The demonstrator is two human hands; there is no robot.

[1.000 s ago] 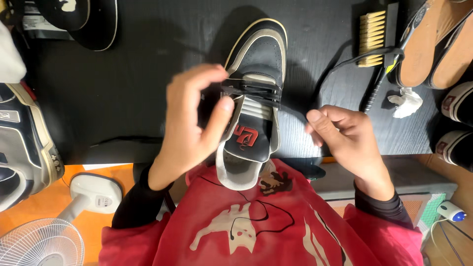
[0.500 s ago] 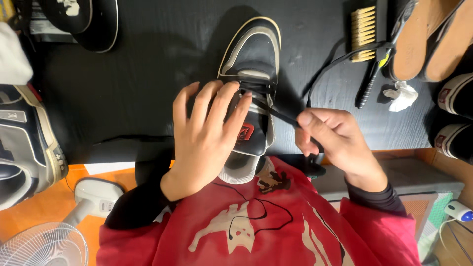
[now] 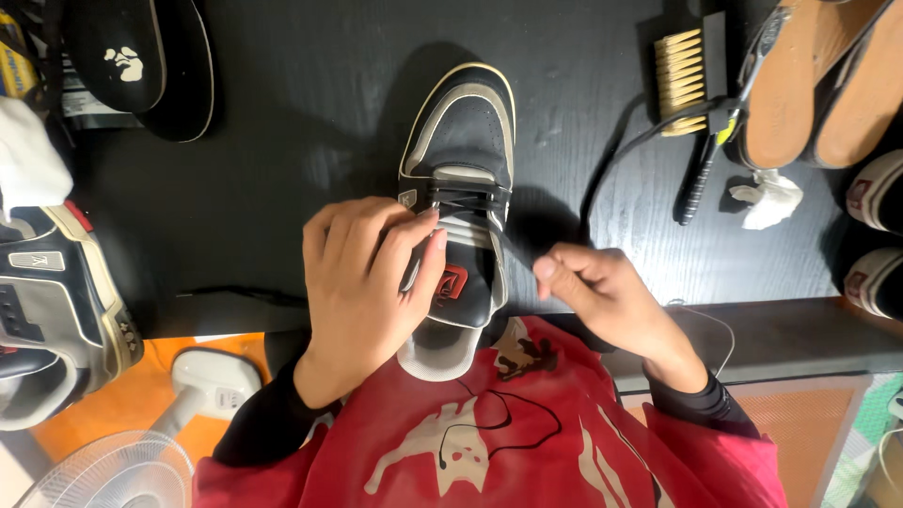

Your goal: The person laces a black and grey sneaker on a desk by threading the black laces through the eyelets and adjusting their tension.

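Note:
A black and grey sneaker (image 3: 463, 141) lies toe-away on the black tabletop (image 3: 301, 141), its heel over the near edge against my red shirt. My left hand (image 3: 362, 282) wraps the shoe's left side, fingertips on the eyelets beside the tongue. My right hand (image 3: 602, 292) sits to the right of the shoe and pinches a black shoelace (image 3: 508, 246) that runs up to the laced rows across the tongue.
A matching sneaker (image 3: 52, 310) lies at the left edge. Black insoles (image 3: 141, 61) rest at the back left. A bristle brush (image 3: 682, 75), a black-handled tool (image 3: 701, 169), tan insoles (image 3: 828, 75) and a white crumpled wipe (image 3: 767, 202) are at the right. A white fan (image 3: 122, 452) stands below left.
My right hand has drawn the lace out to the right and downward. My left hand has slid down the shoe's left side, uncovering the laced rows.

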